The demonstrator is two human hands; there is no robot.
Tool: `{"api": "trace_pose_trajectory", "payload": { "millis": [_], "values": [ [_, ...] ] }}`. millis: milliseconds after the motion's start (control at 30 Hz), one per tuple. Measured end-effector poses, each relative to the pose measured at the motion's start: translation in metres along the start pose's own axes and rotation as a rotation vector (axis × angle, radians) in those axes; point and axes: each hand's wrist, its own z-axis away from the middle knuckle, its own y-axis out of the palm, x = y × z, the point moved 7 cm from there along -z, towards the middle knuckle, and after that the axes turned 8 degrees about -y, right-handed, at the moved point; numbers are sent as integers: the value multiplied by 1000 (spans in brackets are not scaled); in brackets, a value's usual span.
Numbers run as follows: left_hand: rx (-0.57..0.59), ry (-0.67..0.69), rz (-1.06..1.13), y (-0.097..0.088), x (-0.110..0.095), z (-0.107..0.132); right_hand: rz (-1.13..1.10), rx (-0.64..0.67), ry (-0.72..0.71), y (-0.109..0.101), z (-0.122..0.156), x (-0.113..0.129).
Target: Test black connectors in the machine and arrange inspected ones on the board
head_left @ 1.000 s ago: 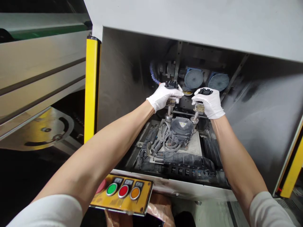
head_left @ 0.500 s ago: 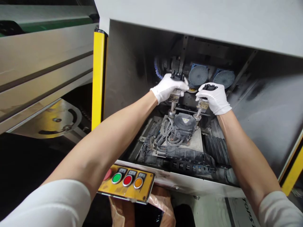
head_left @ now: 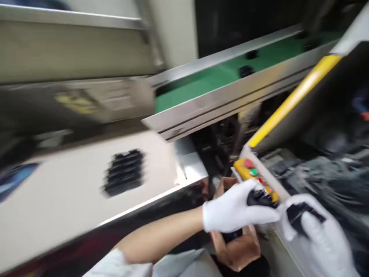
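The gloved left hand (head_left: 238, 206) curls tightly around a black part (head_left: 261, 198), and the gloved right hand (head_left: 317, 240) curls around another black part (head_left: 300, 215). Both sit just below the yellow button box (head_left: 245, 169). A firm hold and slow moves would keep the parts from dropping.

The head-worn camera looks down, steeply tilted and blurred, from close above the button panel (head_left: 255, 175), facing the green conveyor belt (head_left: 221, 79) beyond it, with the left hand (head_left: 238, 206) and right hand (head_left: 317, 238) just below.
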Motion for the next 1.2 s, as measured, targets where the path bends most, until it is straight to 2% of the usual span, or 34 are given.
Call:
{"api": "trace_pose_trajectory", "payload": {
  "millis": [33, 67, 100, 133, 200, 267, 333, 400, 500, 567, 633, 700, 733, 767, 833, 900, 933, 967, 1033, 1100, 1133, 1200],
  "values": [
    [-121, -118, 68, -28, 36, 51, -108, 121, 65, 51, 24, -19],
    [-284, -228, 101, -58, 67, 104, -164, 186, 158, 97, 47, -36],
    [-443, -308, 113, -86, 91, 159, -210, 277, 237, 144, 67, -44],
    [-613, -360, 108, -115, 108, 213, -239, 355, 272, 188, 83, -43],
    [-917, -369, 38, -173, 119, 309, -261, 519, 243, 271, 100, -14],
    [-1174, -279, -71, -230, 112, 383, -255, 654, 73, 348, 95, 38],
    [-1333, -169, -190, -284, 104, 431, -218, 729, -165, 421, 78, 92],
    [-1369, -88, -260, -332, 104, 454, -135, 782, -364, 491, 60, 131],
    [-1281, -75, -368, -387, 116, 464, 126, 848, -448, 579, 42, 144],
    [-1202, -109, -490, -409, 125, 467, 299, 890, -504, 615, 39, 143],
    [-1115, -143, -579, -419, 131, 471, 401, 909, -595, 632, 41, 148],
    [-1069, -147, -596, -420, 135, 476, 442, 913, -676, 632, 46, 157],
    [-1090, -133, -602, -417, 134, 479, 442, 902, -708, 626, 48, 162],
    [-1153, -101, -623, -412, 131, 481, 426, 884, -745, 616, 49, 167],
    [-1398, 15, -717, -389, 117, 485, 352, 791, -836, 584, 48, 175],
    [-1613, 151, -898, -349, 101, 471, 292, 627, -911, 539, 38, 172],
    [-1643, 195, -1004, -328, 93, 453, 309, 540, -929, 516, 31, 165],
    [-1601, 203, -1109, -309, 88, 429, 373, 464, -930, 495, 23, 155],
    [-1412, 120, -1253, -284, 83, 373, 596, 378, -890, 464, 6, 129],
    [-1251, -14, -1297, -277, 86, 329, 810, 389, -857, 450, -2, 104],
    [-1204, -72, -1297, -277, 88, 316, 866, 413, -855, 447, -2, 94],
    [-1145, -137, -1293, -280, 92, 303, 876, 436, -865, 443, 3, 82]
  ]
}}
